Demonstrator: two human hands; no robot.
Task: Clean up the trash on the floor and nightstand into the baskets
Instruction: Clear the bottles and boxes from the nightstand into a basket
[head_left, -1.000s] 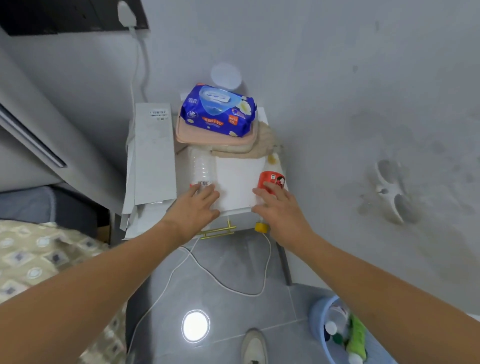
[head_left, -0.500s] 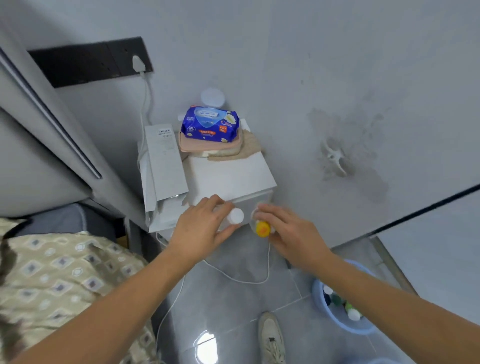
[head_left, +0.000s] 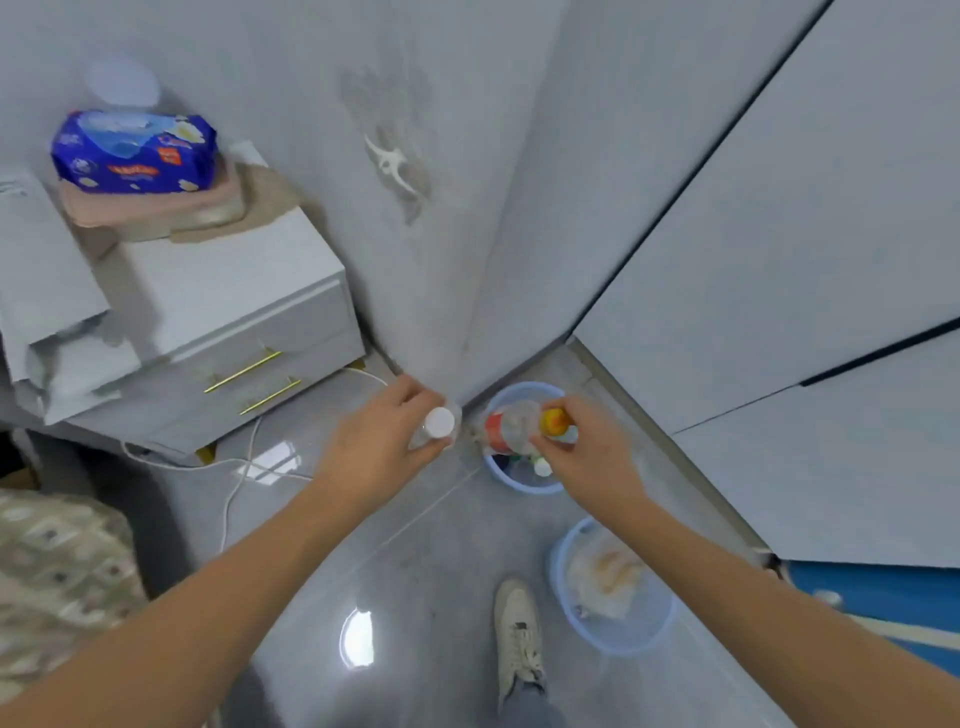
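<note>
My left hand (head_left: 379, 447) grips a clear plastic bottle with a white cap (head_left: 439, 422), held over the grey floor just left of the far blue basket (head_left: 524, 486). My right hand (head_left: 587, 457) grips a bottle with a red label and orange cap (head_left: 511, 428) directly above that basket, which holds several bottles. A second blue basket (head_left: 618, 631) nearer to me holds crumpled pale paper. The white nightstand (head_left: 228, 296) stands at the left.
On the nightstand lie a blue wipes pack (head_left: 135, 153) on a pink box and white cardboard (head_left: 47, 291). A white cable (head_left: 234, 467) trails across the floor. My shoe (head_left: 517, 639) stands between the baskets. Patterned bedding (head_left: 57, 577) is at the lower left, grey cabinet doors at the right.
Both hands lifted the two bottles off the nightstand and carried them right and down, and now the right one hangs over the far basket. The view swung right.
</note>
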